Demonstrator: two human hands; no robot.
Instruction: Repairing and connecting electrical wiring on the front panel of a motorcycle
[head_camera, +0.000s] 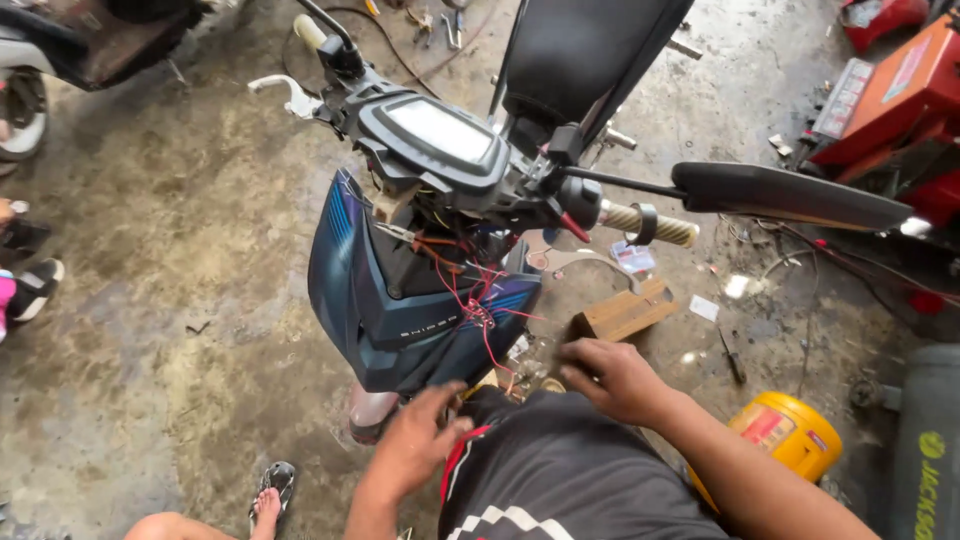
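Scooter (420, 290) front, panel off, wires bared.
Both my hands work low behind it: left hand (415, 445) fingers spread, right hand (610, 378) curled; grip unclear.

The left hand (415, 445) and right hand (610, 378) rest low at the front of a scooter (440, 250), beneath its blue front panel (400, 300) and loose red wires (480, 300). A yellow container (790, 430) stands on the concrete floor (180, 300).

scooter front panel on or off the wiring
Off: the blue front panel hangs forward, with red wires exposed behind it.
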